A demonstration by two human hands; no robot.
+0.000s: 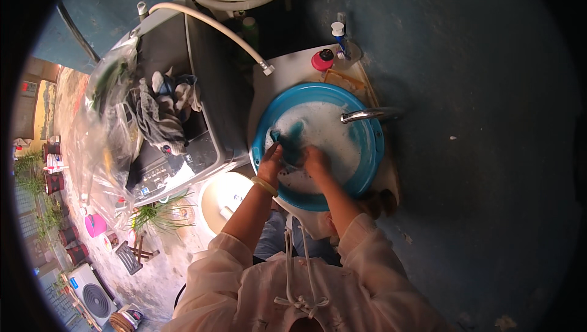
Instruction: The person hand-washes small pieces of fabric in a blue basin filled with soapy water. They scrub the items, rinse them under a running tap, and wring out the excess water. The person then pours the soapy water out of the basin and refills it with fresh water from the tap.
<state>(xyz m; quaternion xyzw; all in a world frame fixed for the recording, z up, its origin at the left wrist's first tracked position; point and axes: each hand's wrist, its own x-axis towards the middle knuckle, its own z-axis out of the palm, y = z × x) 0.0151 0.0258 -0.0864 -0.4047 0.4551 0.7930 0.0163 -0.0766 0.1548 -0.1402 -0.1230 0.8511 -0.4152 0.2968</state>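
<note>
A blue plastic basin (316,202) stands in front of me, holding water topped with white suds (330,130). Inside it, my left hand (271,160) is at the left side, with a yellowish bangle (264,186) on the wrist. Its fingers appear closed on a dark, wet cloth (291,141), which is partly under the foam and blurred. My right hand (315,160) reaches into the suds against the cloth's right side. Its fingertips are hidden in the water, so its grip does not show. A chrome faucet (367,114) juts over the basin's right part.
Left of the basin, a washing machine (202,151) carries a heap of socks and cloths (165,107) and clear plastic sheeting (101,135). A beige hose (215,24) arches toward the sink top (270,75). Behind the basin stand a pink bottle (321,61) and a yellow-orange tray (344,80).
</note>
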